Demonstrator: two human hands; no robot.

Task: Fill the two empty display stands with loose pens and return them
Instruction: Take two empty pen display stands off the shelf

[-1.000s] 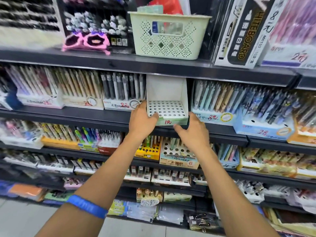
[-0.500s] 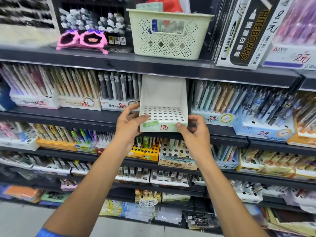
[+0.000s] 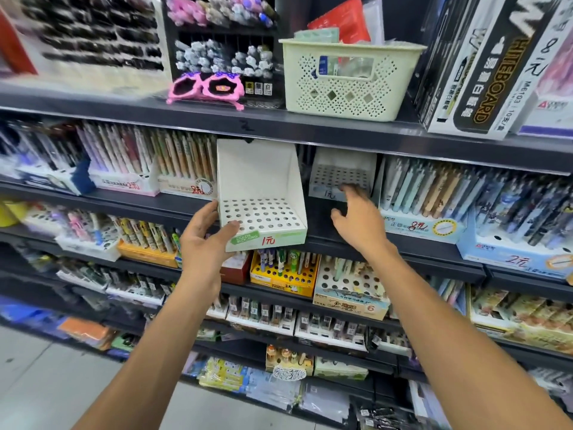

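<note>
left hand [image 3: 206, 240] at centre of frame grips the near empty display stand [image 3: 260, 197] by its lower left corner, thumb on the perforated top, fingers curled under; stand is pulled fwd off the shelf edge [image 3: 341, 243], tilted, no pens in it. right hand [image 3: 356, 217] just right of centre, fingers spread & relaxed, holding nothing, fingertips at the front of the 2nd empty stand [image 3: 341, 178], which sits further back on the same shelf beside the 8-yuan pen box [image 3: 421, 225]; contact unclear due to blur
</note>
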